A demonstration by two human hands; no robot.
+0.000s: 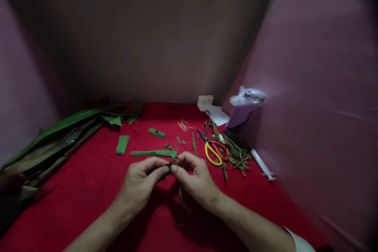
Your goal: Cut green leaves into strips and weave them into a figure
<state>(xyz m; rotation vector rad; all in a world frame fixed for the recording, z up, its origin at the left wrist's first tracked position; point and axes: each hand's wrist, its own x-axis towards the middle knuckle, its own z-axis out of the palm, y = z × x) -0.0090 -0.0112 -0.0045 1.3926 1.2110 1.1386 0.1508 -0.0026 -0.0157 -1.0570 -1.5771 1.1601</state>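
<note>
My left hand (138,181) and my right hand (196,177) meet at the middle of the red surface, thumbs and fingertips pinched close together. Between them they grip a small green leaf piece (174,158), mostly covered by the fingers. A limp, dull leaf strip (181,197) hangs below the right fingers. Just beyond my fingertips lies a long green leaf strip (150,153) with a notch in its edge. Scissors (215,149) with one yellow and one red handle rest to the right of my right hand, blades pointing away.
Large leaves (67,130) lie along the left. Cut leaf pieces (122,145) and several toothpicks (183,125) sit further back. On the right are withered stems (236,151), a syringe (261,163), a purple bottle (242,118) and white paper (217,115). Walls enclose the surface.
</note>
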